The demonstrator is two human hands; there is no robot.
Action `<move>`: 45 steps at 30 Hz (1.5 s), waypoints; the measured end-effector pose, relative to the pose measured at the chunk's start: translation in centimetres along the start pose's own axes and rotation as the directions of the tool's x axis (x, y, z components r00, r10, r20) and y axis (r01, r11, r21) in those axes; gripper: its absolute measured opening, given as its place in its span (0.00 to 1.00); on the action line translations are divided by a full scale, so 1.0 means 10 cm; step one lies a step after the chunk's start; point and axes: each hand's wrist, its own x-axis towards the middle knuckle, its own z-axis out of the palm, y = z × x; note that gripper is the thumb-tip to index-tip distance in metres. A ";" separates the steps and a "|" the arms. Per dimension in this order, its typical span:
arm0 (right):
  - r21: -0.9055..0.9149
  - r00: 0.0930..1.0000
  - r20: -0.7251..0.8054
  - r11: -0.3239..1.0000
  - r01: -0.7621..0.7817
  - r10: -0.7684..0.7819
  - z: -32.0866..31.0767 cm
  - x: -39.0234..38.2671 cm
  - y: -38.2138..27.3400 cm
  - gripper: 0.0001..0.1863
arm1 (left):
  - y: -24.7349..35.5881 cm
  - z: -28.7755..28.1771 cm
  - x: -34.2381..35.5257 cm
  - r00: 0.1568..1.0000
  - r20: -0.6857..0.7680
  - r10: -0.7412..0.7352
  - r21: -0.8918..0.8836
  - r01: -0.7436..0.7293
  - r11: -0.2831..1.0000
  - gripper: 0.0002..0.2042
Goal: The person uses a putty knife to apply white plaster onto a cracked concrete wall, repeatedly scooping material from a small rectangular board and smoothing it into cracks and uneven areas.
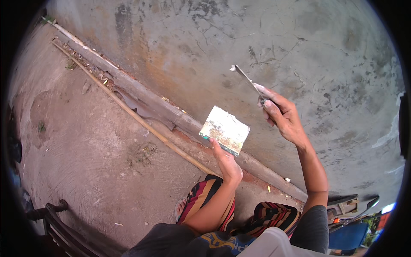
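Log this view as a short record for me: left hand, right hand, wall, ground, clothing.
Left hand: holds a flat, four-sided board coated with white material, thumb at its lower edge
Right hand: grips a thin, narrow metal-looking scraper, white dab at its tip
Wall: grey, cracked, dark-stained wall
Ground: rough brown ground, with a long, thin tan pole lying on it
Clothing: striped multicoloured legwear, dark grey top
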 end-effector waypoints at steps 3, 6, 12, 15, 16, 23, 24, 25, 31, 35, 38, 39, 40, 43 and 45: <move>-0.099 0.994 0.098 0.993 0.058 -0.048 0.20 0.14 -0.07 0.20 | 0.06 -0.07 0.05 0.996 0.090 -0.008 -0.088 0.016 0.996 0.38; -0.223 0.994 0.028 0.969 0.106 -0.102 -0.03 -0.04 -0.11 0.19 | 0.11 -0.08 0.10 0.998 -0.055 -0.029 -0.012 0.028 1.000 0.38; -0.831 0.766 -0.234 0.532 0.162 -0.599 -0.49 -0.23 -0.11 0.28 | 0.62 -0.22 -0.08 0.977 0.030 0.209 -0.115 -0.205 0.972 0.33; -0.946 0.648 -0.184 0.312 0.088 -0.740 -0.68 -0.08 -0.02 0.31 | 0.76 -0.26 -0.12 0.957 0.016 0.289 -0.159 -0.283 0.946 0.31; -0.960 0.633 -0.178 0.275 0.058 -0.753 -0.70 -0.05 -0.02 0.31 | 0.78 -0.29 -0.11 0.956 0.019 0.292 -0.162 -0.285 0.945 0.31; -0.997 0.628 -0.070 0.069 -0.026 -0.775 -0.86 0.11 0.00 0.33 | 0.78 -0.23 -0.19 0.963 -0.078 0.257 -0.068 -0.262 0.963 0.30; -0.999 0.629 -0.048 0.043 -0.023 -0.776 -0.88 0.14 -0.01 0.32 | 0.78 -0.19 -0.20 0.964 -0.057 0.260 -0.114 -0.266 0.957 0.30; -0.999 0.629 -0.032 0.018 -0.028 -0.777 -0.90 0.15 -0.02 0.32 | 0.77 -0.15 -0.21 0.964 -0.036 0.264 -0.160 -0.266 0.951 0.29; -0.996 0.711 -0.054 -0.016 -0.092 -0.701 -0.90 0.15 -0.07 0.33 | 0.65 -0.24 -0.18 0.983 0.009 0.181 -0.102 -0.179 0.979 0.30; -0.990 0.834 -0.078 -0.055 -0.129 -0.547 -0.80 -0.02 -0.30 0.32 | 0.67 -0.25 -0.20 0.983 0.015 0.185 -0.131 -0.182 0.975 0.32; -0.990 0.887 -0.068 -0.083 -0.118 -0.457 -0.72 -0.17 -0.48 0.31 | 0.70 -0.27 -0.19 0.975 -0.050 0.215 -0.126 -0.220 0.967 0.32; -0.990 0.895 -0.063 -0.086 -0.112 -0.441 -0.71 -0.20 -0.58 0.31 | 0.72 -0.27 -0.20 0.974 -0.023 0.225 -0.137 -0.226 0.964 0.33; -0.993 0.881 -0.061 -0.063 -0.102 -0.469 -0.69 -0.22 -0.65 0.30 | 0.75 -0.27 -0.21 0.971 0.003 0.238 -0.148 -0.235 0.961 0.33; -0.997 0.857 0.005 -0.073 -0.038 -0.515 -0.71 -0.10 -0.67 0.29 | 0.77 -0.27 -0.24 0.973 0.079 0.216 -0.181 -0.199 0.963 0.34; -0.989 0.864 0.065 -0.150 -0.012 -0.500 -0.76 0.00 -0.62 0.30 | 0.76 -0.28 -0.24 0.978 0.083 0.191 -0.169 -0.175 0.970 0.34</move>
